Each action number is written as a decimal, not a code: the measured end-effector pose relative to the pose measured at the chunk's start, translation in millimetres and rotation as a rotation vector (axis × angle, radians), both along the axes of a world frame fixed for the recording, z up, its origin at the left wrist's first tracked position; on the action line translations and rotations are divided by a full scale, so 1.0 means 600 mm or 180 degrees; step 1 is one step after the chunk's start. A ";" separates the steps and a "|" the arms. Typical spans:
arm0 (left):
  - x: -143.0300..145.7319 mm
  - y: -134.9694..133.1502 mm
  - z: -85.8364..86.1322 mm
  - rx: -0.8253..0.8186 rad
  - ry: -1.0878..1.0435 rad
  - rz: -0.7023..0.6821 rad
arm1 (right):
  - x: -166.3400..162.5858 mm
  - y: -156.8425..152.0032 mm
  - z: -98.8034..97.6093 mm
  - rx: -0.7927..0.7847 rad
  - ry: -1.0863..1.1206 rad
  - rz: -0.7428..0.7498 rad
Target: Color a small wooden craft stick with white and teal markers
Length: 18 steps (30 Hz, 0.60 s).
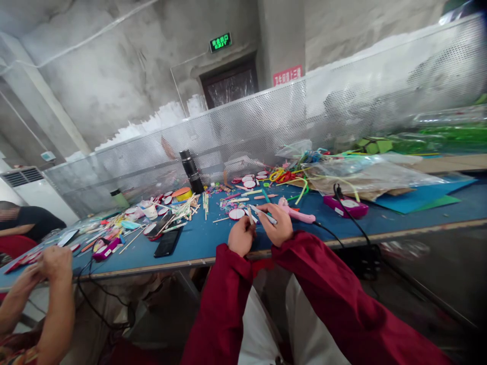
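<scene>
My left hand (240, 238) is closed near the table's front edge, pinching a thin pale wooden stick (250, 213) that points up. Just to its right, my right hand (279, 225) closes around a white pen-like tool (267, 216), its tip reaching toward the stick. Whether tip and stick touch is too small to tell. A white round piece with a red rim (236, 214) lies just beyond my left hand. Beside my right hand rests a pink glue gun (302, 215) with a black cord.
A purple box (345, 206) with a cord sits at right, near plastic-covered sheets (380, 177). Pale sticks (186, 213), a black phone (168, 243) and a black bottle (192, 172) stand or lie leftward. A co-worker's hands (55, 263) are at far left. A perforated screen (266, 121) runs behind.
</scene>
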State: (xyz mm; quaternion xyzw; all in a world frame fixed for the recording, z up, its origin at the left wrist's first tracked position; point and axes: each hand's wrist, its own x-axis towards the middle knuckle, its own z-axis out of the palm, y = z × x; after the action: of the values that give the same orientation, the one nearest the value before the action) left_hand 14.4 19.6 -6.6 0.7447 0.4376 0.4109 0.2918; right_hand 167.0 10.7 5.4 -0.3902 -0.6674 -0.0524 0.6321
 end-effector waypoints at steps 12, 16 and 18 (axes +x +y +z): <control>0.001 -0.009 0.010 0.0024 0.0116 0.0075 | 0.000 0.000 -0.002 -0.0023 -0.0030 0.0089; 0.002 -0.009 0.010 0.0008 0.0138 0.0127 | 0.000 -0.001 -0.001 -0.0067 -0.0013 0.0107; 0.002 -0.009 0.010 0.0007 0.0138 0.0139 | -0.001 -0.001 0.000 -0.0060 -0.0010 0.0122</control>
State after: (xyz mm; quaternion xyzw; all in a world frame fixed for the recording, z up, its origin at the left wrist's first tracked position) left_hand 15.7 14.2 -0.8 0.7440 0.4595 0.4014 0.2724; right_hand 166.7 9.9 5.6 -0.3832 -0.6762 -0.0346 0.6283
